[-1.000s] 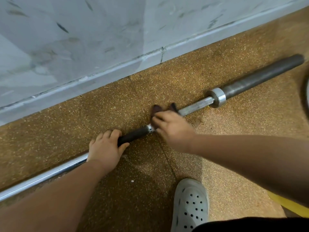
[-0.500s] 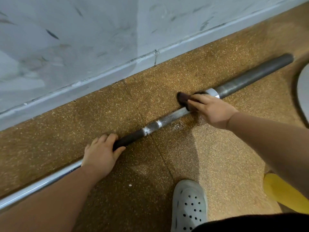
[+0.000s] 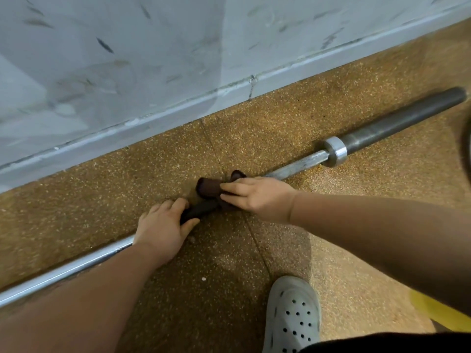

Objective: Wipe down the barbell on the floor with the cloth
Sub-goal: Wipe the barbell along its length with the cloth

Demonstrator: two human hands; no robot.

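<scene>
Head view, barbell (image 3: 300,165): lies on the floor (image 3: 356,225) diagonally, lower left to upper right, along the wall
Left hand (image 3: 163,226): curled over the shaft at centre, likely steadying it
Right hand (image 3: 257,197): fingers pinching the dark cloth (image 3: 207,188) around the shaft, just beside the left, for rubbing

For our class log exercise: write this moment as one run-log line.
left hand: grips barbell | right hand: presses cloth around shaft | cloth position: beside left hand | barbell: on floor
</scene>
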